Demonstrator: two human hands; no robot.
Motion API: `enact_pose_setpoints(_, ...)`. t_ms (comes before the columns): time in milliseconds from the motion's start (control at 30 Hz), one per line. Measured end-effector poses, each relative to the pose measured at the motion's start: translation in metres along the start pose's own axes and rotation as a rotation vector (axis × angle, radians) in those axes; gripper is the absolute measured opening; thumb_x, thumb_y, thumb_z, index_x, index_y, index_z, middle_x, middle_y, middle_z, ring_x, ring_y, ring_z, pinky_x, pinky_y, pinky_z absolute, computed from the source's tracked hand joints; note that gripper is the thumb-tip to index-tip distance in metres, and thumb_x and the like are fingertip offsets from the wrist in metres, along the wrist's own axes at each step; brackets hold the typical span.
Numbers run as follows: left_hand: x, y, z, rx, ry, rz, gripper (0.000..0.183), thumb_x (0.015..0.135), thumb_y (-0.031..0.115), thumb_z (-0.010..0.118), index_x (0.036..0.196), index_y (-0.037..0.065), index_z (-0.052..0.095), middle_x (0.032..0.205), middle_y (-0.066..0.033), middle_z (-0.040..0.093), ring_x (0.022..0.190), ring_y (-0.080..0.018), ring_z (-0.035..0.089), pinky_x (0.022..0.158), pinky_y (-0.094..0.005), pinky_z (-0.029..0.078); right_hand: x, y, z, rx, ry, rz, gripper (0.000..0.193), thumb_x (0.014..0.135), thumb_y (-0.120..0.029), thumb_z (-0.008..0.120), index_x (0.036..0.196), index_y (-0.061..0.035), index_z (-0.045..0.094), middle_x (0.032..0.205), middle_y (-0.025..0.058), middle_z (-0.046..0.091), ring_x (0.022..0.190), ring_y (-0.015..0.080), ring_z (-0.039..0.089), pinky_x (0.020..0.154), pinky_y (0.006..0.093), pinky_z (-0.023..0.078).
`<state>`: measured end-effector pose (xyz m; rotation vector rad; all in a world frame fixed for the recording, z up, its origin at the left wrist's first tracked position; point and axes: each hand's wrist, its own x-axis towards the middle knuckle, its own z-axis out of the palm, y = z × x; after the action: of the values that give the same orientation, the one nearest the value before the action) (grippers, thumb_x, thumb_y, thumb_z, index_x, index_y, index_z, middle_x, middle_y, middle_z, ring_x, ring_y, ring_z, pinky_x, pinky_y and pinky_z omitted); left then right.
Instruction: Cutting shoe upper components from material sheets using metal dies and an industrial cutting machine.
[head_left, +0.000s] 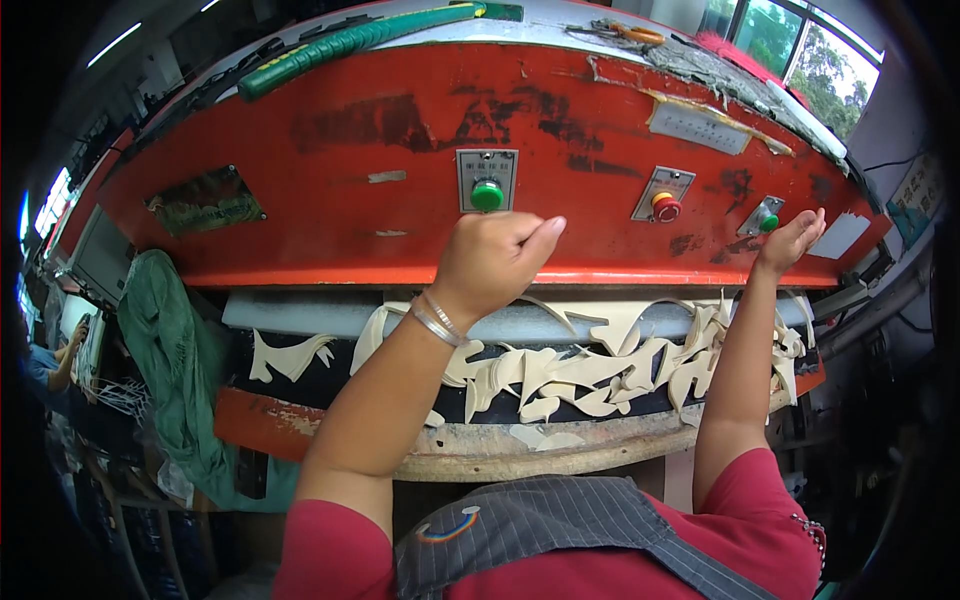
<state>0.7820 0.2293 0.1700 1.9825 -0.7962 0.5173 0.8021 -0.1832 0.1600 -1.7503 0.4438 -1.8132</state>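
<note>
My left hand [492, 262] is curled into a fist with its thumb sticking out to the right. It is right below a green push button [487, 194] on a red machine's front panel [580, 225]; whether they touch I cannot tell. Fingers stretched upward, my right hand [794, 242] is beside a smaller green button [768, 221] at the panel's right, holding nothing visible. Below both hands, several cream-coloured cut scraps [545, 380] lie heaped on the machine's dark bed, partly hidden by my forearms.
Between the green buttons sits a red emergency stop button [666, 208]. A green-handled tool [365, 45] lies on the machine's top. Green cloth [165, 350] hangs at the left. A worn wooden edge [500, 455] runs along the front. Another person's arm [62, 368] shows far left.
</note>
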Motion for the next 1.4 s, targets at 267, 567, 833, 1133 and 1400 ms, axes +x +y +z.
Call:
enact_pose_setpoints(267, -0.003, -0.011, 0.001, 0.136, -0.086, -0.217, 0.039, 0.088, 0.028, 0.055, 0.060, 0.002, 0.059, 0.052, -0.0122, 0.055, 0.045, -0.0231, 0.054, 0.047, -0.0337, 0.041, -0.003, 0.019, 0.001, -0.136, -0.117, -0.057, 0.062, 0.094, -0.039, 0.046, 0.139, -0.0005, 0.029, 0.145, 0.0232, 0.022, 0.135, 0.0370, 0.020, 0.109, 0.0444, 0.018)
enact_pose_setpoints(567, -0.221, 0.042, -0.015, 0.219, -0.358, -0.443, 0.025, 0.083, 0.028, 0.058, 0.070, 0.009, 0.065, 0.075, -0.0099, 0.062, 0.072, -0.0303, 0.060, 0.066, -0.0426, 0.047, -0.183, -0.121, -0.175, 0.219, -1.590, -0.372, 0.055, 0.070, -0.037, 0.074, 0.112, -0.0056, 0.056, 0.102, 0.0139, 0.058, 0.095, 0.0318, 0.054, 0.082, 0.0400, 0.043)
enact_pose_setpoints(833, -0.256, 0.057, 0.002, 0.494, -0.200, -0.391, 0.020, 0.079, 0.025, 0.058, 0.067, 0.009, 0.062, 0.073, -0.0084, 0.058, 0.076, -0.0281, 0.057, 0.071, -0.0418, 0.044, -0.242, -0.172, -0.217, -0.046, -1.706, -0.433, 0.044, 0.063, -0.026, 0.078, 0.099, -0.0072, 0.062, 0.090, 0.0101, 0.056, 0.091, 0.0278, 0.055, 0.076, 0.0372, 0.048)
enact_pose_setpoints(1133, -0.236, 0.048, -0.010, 0.306, -0.349, -0.509, 0.030, 0.079, 0.031, 0.057, 0.063, 0.007, 0.065, 0.073, -0.0120, 0.059, 0.078, -0.0290, 0.057, 0.073, -0.0423, 0.043, -0.225, -0.177, -0.194, -0.111, -1.803, -0.459, 0.041, 0.061, -0.025, 0.078, 0.095, -0.0084, 0.064, 0.089, 0.0098, 0.058, 0.090, 0.0283, 0.056, 0.077, 0.0385, 0.047)
enact_pose_setpoints(1400, -0.199, -0.068, -0.011, 0.525, -0.066, -0.362, 0.060, 0.077, 0.045, 0.062, 0.115, 0.000, 0.057, 0.121, -0.0156, 0.055, 0.120, -0.0326, 0.043, 0.102, -0.0443, 0.029, -0.264, -0.176, -0.061, 0.268, -1.827, -0.408, 0.071, 0.071, -0.046, 0.071, 0.122, -0.0002, 0.053, 0.118, 0.0227, 0.056, 0.109, 0.0370, 0.054, 0.093, 0.0405, 0.042)
